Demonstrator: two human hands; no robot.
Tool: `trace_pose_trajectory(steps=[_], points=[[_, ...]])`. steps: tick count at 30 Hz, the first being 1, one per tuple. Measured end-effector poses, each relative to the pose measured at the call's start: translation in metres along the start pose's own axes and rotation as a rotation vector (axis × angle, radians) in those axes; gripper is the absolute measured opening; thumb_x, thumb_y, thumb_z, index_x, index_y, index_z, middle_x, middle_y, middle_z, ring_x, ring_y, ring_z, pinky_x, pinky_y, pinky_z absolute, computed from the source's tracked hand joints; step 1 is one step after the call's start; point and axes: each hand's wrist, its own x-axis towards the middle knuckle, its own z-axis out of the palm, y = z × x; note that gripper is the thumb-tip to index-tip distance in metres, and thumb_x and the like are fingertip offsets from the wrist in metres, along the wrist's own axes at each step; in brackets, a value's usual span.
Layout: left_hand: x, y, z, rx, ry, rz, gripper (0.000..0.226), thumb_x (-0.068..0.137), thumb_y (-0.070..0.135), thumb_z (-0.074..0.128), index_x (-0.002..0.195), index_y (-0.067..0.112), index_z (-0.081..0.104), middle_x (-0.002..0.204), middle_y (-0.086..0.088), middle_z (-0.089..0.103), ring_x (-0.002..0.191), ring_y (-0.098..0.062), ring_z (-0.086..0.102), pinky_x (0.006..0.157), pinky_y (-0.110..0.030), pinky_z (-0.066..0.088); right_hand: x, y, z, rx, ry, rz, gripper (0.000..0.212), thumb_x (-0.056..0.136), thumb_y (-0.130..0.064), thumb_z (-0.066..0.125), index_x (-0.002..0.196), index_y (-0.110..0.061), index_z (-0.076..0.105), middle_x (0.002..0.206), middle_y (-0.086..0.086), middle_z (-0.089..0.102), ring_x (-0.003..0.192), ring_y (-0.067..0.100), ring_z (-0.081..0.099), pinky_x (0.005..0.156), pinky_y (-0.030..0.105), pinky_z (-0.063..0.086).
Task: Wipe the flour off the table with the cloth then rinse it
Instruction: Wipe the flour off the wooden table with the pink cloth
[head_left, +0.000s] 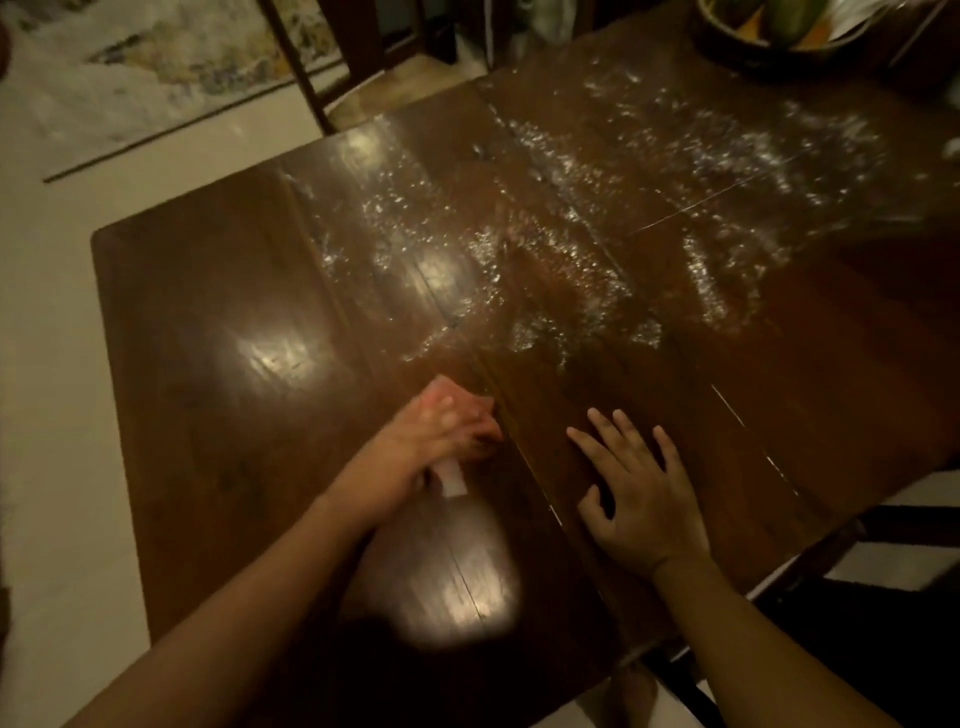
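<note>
White flour (566, 270) lies scattered in streaks across the middle and far right of the dark wooden table (208, 312). My left hand (415, 441) grips a pinkish cloth (480, 418) bunched on the tabletop near the front, just short of the flour; a pale tag of the cloth sticks out below the palm. To its right, my right hand (639, 493) lies flat on the wood with fingers spread, holding nothing.
A dark bowl (779, 36) with fruit stands at the table's far right corner. A wooden chair (374, 88) sits at the far side. A patterned rug (156, 67) covers the pale floor at the upper left. Another dark chair (893, 525) is at the right edge.
</note>
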Motion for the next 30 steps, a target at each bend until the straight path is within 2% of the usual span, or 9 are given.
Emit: trace_pose_trajectory(steps=[4,6,10,12,19,22,24,28,30], points=[[0.041,-0.050,-0.036,0.040,0.297,-0.414,0.067,0.076,-0.008,0.053,0.133,0.028,0.059,0.148,0.012,0.043,0.142,-0.011,0.030,0.118,-0.054,0.023,-0.001,0.001,0.002,0.019,0.003,0.049,0.065,0.090,-0.044,0.038,0.154,-0.043,0.028,0.166,-0.011,0.017,0.155,0.014,0.004,0.123,0.055,0.009],[0.063,-0.045,-0.036,0.074,0.400,-0.617,0.062,0.079,-0.007,0.056,0.130,0.028,0.062,0.146,0.008,0.048,0.140,-0.017,0.035,0.116,-0.054,0.029,0.000,0.002,0.003,0.042,0.010,0.057,0.065,0.089,-0.043,0.039,0.153,-0.043,0.029,0.166,-0.011,0.019,0.155,0.013,0.004,0.123,0.054,0.007],[0.066,-0.015,-0.008,0.001,0.106,-0.192,0.059,0.080,0.001,0.045,0.129,0.032,0.060,0.150,-0.001,0.046,0.143,-0.021,0.033,0.120,-0.039,0.025,0.000,0.002,0.004,0.067,0.015,0.062,0.065,0.088,-0.043,0.040,0.152,-0.044,0.031,0.165,-0.012,0.020,0.155,0.011,0.004,0.124,0.051,0.002],[0.060,-0.020,-0.009,-0.022,-0.017,-0.056,0.065,0.078,-0.006,0.050,0.129,0.033,0.058,0.151,0.001,0.044,0.145,-0.021,0.032,0.122,-0.043,0.017,0.000,0.001,0.003,0.058,0.021,0.063,0.065,0.088,-0.042,0.040,0.152,-0.043,0.032,0.165,-0.012,0.021,0.155,0.011,0.005,0.124,0.051,0.003],[0.084,-0.041,-0.026,-0.024,0.345,-0.557,0.066,0.087,-0.006,0.051,0.142,0.030,0.049,0.151,0.002,0.043,0.141,-0.019,0.034,0.115,-0.054,0.031,0.000,0.001,0.008,0.085,0.097,0.052,0.063,0.087,-0.038,0.043,0.150,-0.040,0.039,0.163,-0.009,0.028,0.154,0.014,0.014,0.122,0.053,0.007],[0.102,-0.010,-0.006,-0.124,0.262,-0.338,0.048,0.091,0.003,0.057,0.133,0.024,0.055,0.140,-0.004,0.051,0.124,-0.021,0.050,0.106,-0.045,0.041,0.000,0.002,0.009,0.062,0.099,0.045,0.063,0.087,-0.038,0.044,0.150,-0.040,0.038,0.163,-0.009,0.029,0.154,0.015,0.014,0.121,0.055,0.010],[0.105,-0.003,0.015,-0.050,0.138,-0.069,0.035,0.089,0.019,0.058,0.123,0.021,0.063,0.133,-0.006,0.059,0.123,-0.026,0.050,0.112,-0.044,0.029,0.000,0.003,0.011,0.035,0.092,0.042,0.065,0.086,-0.038,0.045,0.150,-0.040,0.037,0.163,-0.009,0.028,0.154,0.016,0.015,0.120,0.056,0.014],[0.094,0.008,0.023,-0.014,-0.138,0.071,0.065,0.091,0.022,0.061,0.149,0.031,0.033,0.151,-0.005,0.043,0.145,-0.030,0.029,0.121,-0.046,0.011,0.000,0.004,0.013,-0.033,0.079,0.028,0.063,0.085,-0.038,0.046,0.148,-0.036,0.042,0.164,-0.008,0.027,0.154,0.017,0.016,0.120,0.054,0.012],[0.098,0.011,0.022,-0.009,-0.240,0.104,0.072,0.094,0.017,0.061,0.152,0.032,0.022,0.155,0.006,0.025,0.146,-0.018,0.010,0.121,-0.037,-0.002,0.001,0.004,0.011,-0.088,0.070,0.013,0.061,0.085,-0.039,0.045,0.146,-0.033,0.046,0.164,-0.006,0.027,0.153,0.019,0.019,0.118,0.055,0.013]])
